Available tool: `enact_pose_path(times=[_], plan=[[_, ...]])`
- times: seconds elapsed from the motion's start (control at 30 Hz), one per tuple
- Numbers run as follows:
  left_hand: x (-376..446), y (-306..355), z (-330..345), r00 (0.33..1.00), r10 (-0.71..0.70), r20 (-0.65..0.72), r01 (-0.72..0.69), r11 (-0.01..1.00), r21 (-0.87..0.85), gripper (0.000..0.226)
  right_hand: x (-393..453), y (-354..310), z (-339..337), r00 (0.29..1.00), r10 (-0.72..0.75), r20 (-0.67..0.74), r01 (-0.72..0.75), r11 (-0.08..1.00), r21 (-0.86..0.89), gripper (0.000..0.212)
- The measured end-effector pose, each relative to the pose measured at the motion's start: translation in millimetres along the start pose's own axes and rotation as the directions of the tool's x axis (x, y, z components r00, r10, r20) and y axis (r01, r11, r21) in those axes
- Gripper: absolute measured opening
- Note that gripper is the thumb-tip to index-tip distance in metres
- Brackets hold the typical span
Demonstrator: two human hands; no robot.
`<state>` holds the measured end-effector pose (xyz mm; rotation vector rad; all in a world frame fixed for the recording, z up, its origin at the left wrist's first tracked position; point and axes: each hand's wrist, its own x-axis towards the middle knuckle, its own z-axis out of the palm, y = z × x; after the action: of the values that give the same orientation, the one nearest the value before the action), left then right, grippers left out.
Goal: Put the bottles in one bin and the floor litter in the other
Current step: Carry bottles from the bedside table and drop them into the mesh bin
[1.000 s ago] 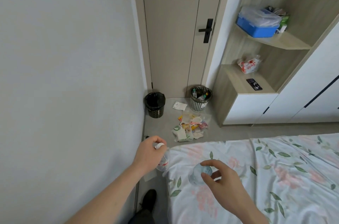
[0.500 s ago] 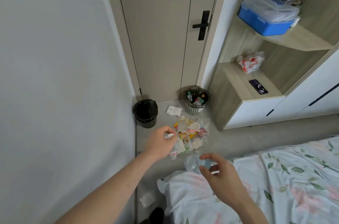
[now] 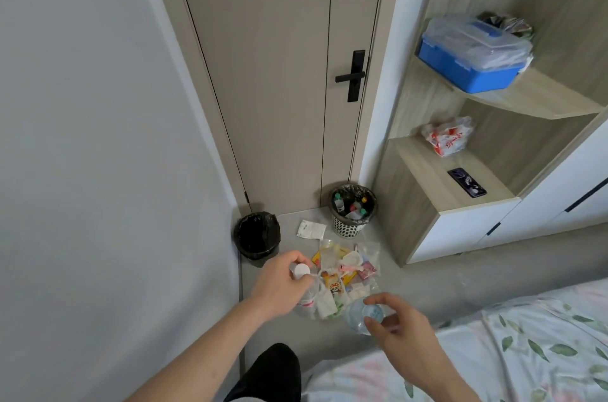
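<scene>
bins: 2, both on the floor by the door. black-lined bin (image 3: pixel 257 234) at left against the wall; white mesh basket (image 3: pixel 352 210) at right, beside the cabinet.
bottles in basket: several small ones, caps green, red, yellow; exact count can't tell.
bottles in hands: 2, one per hand.
left hand (image 3: pixel 283 286): fingers curled round the neck of a clear bottle with white cap (image 3: pixel 302 271), red-band label lower down, body hanging below the palm.
right hand (image 3: pixel 399 327): thumb and fingers pinch a clear bluish bottle (image 3: pixel 363 314) end-on to the camera, held over the floor near the bed's edge.
floor litter (image 3: pixel 342 270): one pile of wrappers, bags and cups between the bins and the hands; count unclear. one white packet (image 3: pixel 311 229) lies apart, between the two bins.
bed (image 3: pixel 526 352): floral sheet, bottom right.
shelves: blue lidded box (image 3: pixel 473 56) up top; red-white bag (image 3: pixel 447 135) and phone (image 3: pixel 467 182) lower.
</scene>
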<state>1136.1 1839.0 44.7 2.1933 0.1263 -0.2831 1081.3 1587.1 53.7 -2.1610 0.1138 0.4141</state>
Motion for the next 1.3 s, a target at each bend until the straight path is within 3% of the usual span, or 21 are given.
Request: enact_pose_path(times=[0.17, 0.47, 0.67, 1.03, 1.3], plan=[[77, -3, -22, 1.000, 0.025, 0.009, -0.026, 0.999, 0.038, 0.015, 65, -14, -1, 0.999, 0.030, -0.029, -0.029, 0.999, 0.019, 0.019], [275, -10, -65, 0.970, 0.084, 0.229, -0.111, 0.988, 0.110, 0.016, 240, -57, 14, 0.983, 0.138, -0.121, -0.135, 0.990, 0.034, 0.016], [373, -2, -108, 0.965, 0.128, 0.230, -0.151, 0.985, 0.086, 0.015, 336, -113, -1, 0.974, 0.165, -0.156, -0.171, 0.985, -0.022, 0.015], [421, 10, -112, 0.949, 0.150, 0.276, -0.188, 0.976, 0.114, 0.016, 352, -115, -42, 0.957, 0.188, -0.221, -0.196, 0.981, -0.012, 0.017], [447, 18, -88, 0.936, 0.187, 0.299, -0.230, 0.966, 0.117, 0.015, 384, -103, -48, 0.959, 0.213, -0.190, -0.212, 0.977, 0.025, 0.017]])
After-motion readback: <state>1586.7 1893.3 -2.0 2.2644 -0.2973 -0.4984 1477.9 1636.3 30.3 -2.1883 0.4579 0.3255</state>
